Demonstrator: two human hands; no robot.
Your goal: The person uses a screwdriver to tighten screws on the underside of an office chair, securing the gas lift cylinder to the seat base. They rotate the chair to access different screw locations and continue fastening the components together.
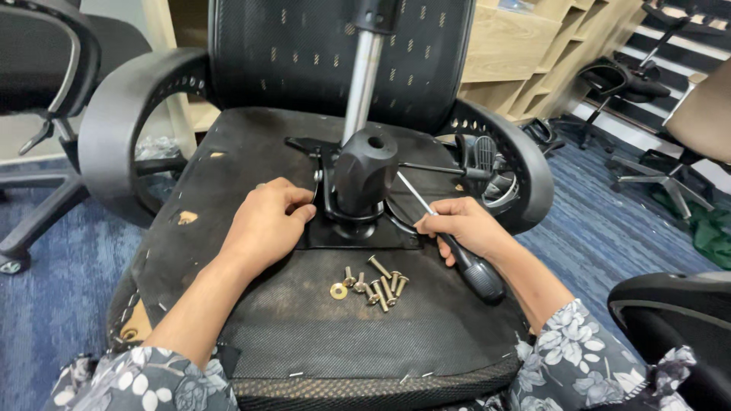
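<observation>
Bolts (377, 283) lie between hands; right hand (461, 226) grips screwdriver (457, 251)

A blue carpet with fine ribbed stripes (609, 236) covers the floor. Behind stands a light wooden shelving unit with open compartments (518, 46). To the left is a black office chair on a grey star base (38, 68), near a pale wall. On the right, well apart, are another black swivel chair (620, 80) and a tan-backed chair (704, 114). The light is even and soft.
</observation>
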